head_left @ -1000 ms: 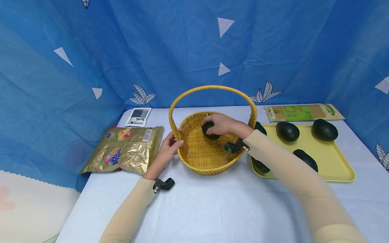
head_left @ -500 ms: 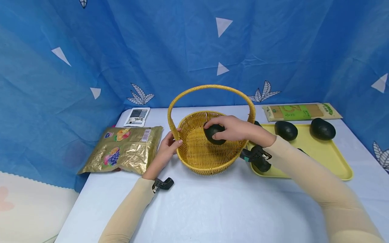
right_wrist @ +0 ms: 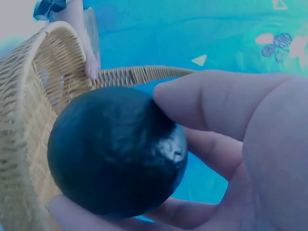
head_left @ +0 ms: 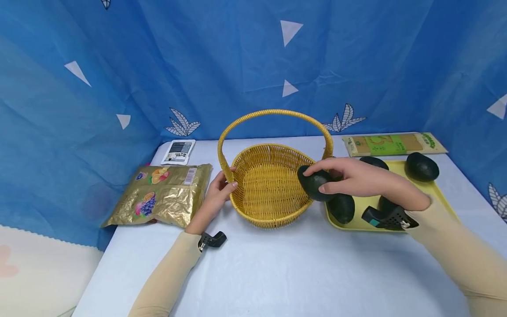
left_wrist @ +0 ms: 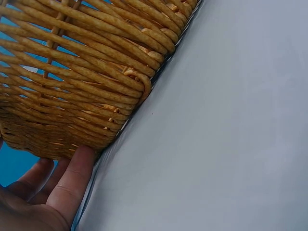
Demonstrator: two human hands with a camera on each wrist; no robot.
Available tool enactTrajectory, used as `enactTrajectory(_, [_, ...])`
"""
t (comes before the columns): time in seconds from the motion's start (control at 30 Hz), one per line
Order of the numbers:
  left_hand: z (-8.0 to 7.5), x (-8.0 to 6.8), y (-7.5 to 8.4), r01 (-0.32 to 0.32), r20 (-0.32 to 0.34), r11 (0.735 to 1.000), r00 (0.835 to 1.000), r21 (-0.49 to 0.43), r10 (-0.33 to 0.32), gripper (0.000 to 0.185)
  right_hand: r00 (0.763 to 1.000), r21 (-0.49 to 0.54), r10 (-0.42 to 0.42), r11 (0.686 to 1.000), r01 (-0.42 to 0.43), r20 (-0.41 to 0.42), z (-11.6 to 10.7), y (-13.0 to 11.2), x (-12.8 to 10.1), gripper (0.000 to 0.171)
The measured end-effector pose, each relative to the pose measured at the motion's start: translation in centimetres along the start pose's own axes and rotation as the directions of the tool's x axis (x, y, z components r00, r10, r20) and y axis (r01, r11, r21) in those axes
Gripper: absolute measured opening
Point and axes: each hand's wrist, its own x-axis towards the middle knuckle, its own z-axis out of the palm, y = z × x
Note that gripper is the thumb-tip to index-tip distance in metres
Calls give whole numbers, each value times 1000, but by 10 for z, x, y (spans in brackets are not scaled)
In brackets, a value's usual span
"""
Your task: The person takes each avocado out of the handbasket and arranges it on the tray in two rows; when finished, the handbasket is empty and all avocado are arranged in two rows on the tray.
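Note:
A yellow wicker basket with a tall arched handle stands mid-table, its inside bare in the head view. At its left side, my left hand grips the rim by the handle's foot, thumb on top. The left wrist view has fingers against the woven outside. My right hand pinches a dark avocado between thumb and fingers, over the basket's right rim. In the right wrist view that avocado looks round and glossy, and the basket wall is just behind it.
A yellow tray on the right bears several dark avocados, some partly hidden by the right arm. Behind it lies a noodle packet. A gold bag and a small white pouch lie left of the basket.
My right hand has carried the avocado from inside the basket rightward to above its right rim. The left hand and basket have stayed in place.

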Motion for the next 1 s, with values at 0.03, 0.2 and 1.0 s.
enactTrajectory(0.03, [0,0,0,-3,-2,1000,1000,-2,3,53,1000,5,-5,1000,5,-14,-1,3,-6,40])
enactTrajectory(0.2, [0,0,0,15,-5,1000,1000,-7,-15,53,996,41,-35,998,38,-76,-2,28,-39,42])
enactTrajectory(1.0, [1,0,1,27,-15,999,1000,-18,-27,53,787,60,550,828,-557,-279,-15,162,-166,51])
